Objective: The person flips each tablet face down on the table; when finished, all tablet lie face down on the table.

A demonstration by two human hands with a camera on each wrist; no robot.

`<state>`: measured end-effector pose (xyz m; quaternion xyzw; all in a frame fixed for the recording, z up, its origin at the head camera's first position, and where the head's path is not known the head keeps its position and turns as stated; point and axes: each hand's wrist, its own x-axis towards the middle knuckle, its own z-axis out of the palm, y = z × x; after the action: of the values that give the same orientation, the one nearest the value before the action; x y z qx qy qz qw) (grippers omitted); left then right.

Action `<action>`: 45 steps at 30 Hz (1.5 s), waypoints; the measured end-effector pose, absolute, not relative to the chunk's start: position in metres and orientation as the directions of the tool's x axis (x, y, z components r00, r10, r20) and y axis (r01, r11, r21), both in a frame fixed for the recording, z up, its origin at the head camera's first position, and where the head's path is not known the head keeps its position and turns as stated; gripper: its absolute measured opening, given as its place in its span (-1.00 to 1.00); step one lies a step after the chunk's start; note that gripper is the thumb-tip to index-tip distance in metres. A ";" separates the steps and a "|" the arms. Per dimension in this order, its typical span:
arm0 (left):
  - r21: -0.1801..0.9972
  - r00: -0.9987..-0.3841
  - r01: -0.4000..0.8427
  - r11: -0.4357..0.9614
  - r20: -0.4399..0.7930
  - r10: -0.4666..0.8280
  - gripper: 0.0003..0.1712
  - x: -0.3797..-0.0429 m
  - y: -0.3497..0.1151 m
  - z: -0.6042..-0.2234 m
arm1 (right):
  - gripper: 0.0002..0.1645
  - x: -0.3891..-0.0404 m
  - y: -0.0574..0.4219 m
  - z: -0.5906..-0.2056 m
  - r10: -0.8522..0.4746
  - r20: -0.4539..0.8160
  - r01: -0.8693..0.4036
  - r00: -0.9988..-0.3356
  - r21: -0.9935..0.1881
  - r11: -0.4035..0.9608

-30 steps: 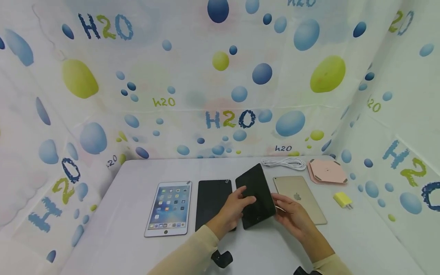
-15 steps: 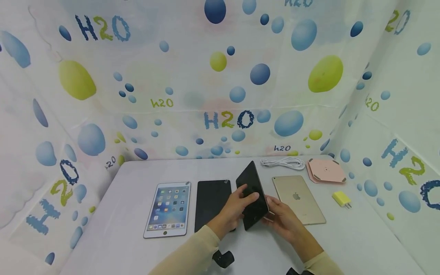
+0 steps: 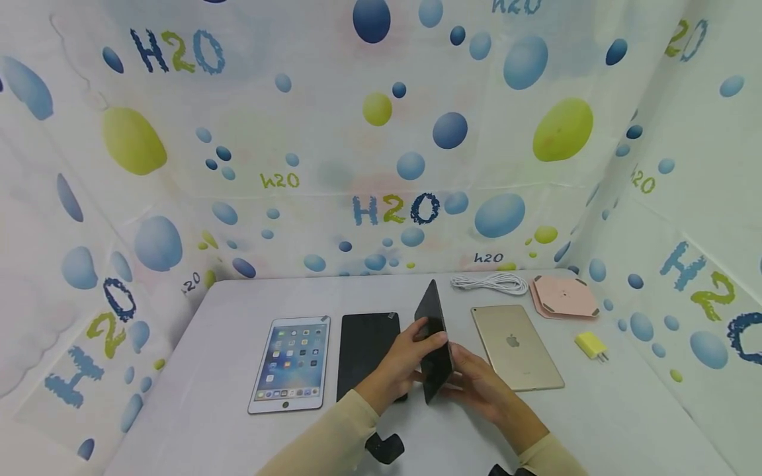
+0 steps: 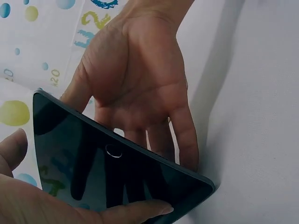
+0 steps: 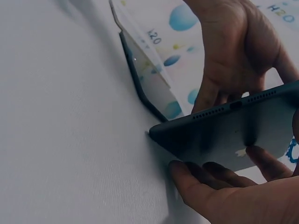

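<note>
A black tablet point(image 3: 438, 363) stands steeply tilted between both hands, with its dark screen towards the left. My left hand point(image 3: 397, 365) holds it from the screen side, its thumb lying across the glass. My right hand point(image 3: 479, 387) holds it from behind; in the right wrist view several fingers point(image 5: 268, 164) touch the grey back near the logo. In the left wrist view the home button point(image 4: 113, 150) shows at the near edge. A second black tablet point(image 3: 366, 347) lies flat beneath and left of the left hand. Right of the right hand lies a gold tablet point(image 3: 514, 344), back up.
A white tablet point(image 3: 292, 360) with a lit screen lies at the left. Along the back right are a coiled white cable point(image 3: 491, 283) and a pink octagonal plate-like item point(image 3: 564, 296). A yellow plug adapter point(image 3: 591, 345) lies at the right. Printed cloth point(image 3: 333, 119) walls surround the table.
The held tablet has turned from screen facing up towards the camera to nearly edge-on. My right hand has moved left with it; my left hand has hardly moved.
</note>
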<state>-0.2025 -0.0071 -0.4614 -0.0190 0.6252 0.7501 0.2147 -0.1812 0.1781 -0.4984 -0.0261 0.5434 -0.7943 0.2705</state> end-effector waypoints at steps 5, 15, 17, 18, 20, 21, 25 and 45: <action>0.928 -0.908 -0.343 -0.144 -0.289 0.303 -0.02 -0.201 -0.008 -0.459 | -0.09 -0.181 0.171 -0.495 -0.454 -0.256 0.392 -0.854 -0.890 -0.235; 0.899 -0.906 -0.355 -0.257 -0.264 0.330 -0.07 -0.202 -0.014 -0.460 | -0.18 -0.178 0.169 -0.498 -0.414 -0.238 0.333 -0.879 -0.926 -0.176; 0.880 -0.903 -0.369 -0.299 -0.263 0.340 -0.08 -0.203 -0.015 -0.461 | -0.22 -0.177 0.169 -0.500 -0.404 -0.229 0.313 -0.886 -0.937 -0.155; 0.870 -0.902 -0.376 -0.318 -0.266 0.340 -0.09 -0.204 -0.017 -0.461 | -0.22 -0.176 0.168 -0.500 -0.399 -0.226 0.303 -0.889 -0.942 -0.142; 0.853 -0.902 -0.385 -0.351 -0.268 0.338 -0.11 -0.205 -0.019 -0.462 | -0.22 -0.176 0.168 -0.500 -0.392 -0.213 0.276 -0.895 -0.955 -0.111; 0.845 -0.903 -0.388 -0.368 -0.267 0.337 -0.12 -0.206 -0.020 -0.462 | -0.22 -0.175 0.168 -0.501 -0.392 -0.206 0.265 -0.897 -0.959 -0.102; 0.819 -0.903 -0.395 -0.417 -0.262 0.341 -0.14 -0.206 -0.022 -0.461 | -0.19 -0.175 0.169 -0.505 -0.377 -0.181 0.232 -0.908 -0.968 -0.093; 0.672 -0.926 -0.364 -0.645 -0.183 0.331 -0.25 -0.208 -0.026 -0.463 | -0.30 -0.178 0.181 -0.505 -0.014 -0.217 0.217 -0.976 -0.973 -0.082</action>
<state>-0.2079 -0.0259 -0.4629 -0.0217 0.3755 0.9065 0.1917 -0.1780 0.1815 -0.5048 0.0757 0.6728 -0.7317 0.0789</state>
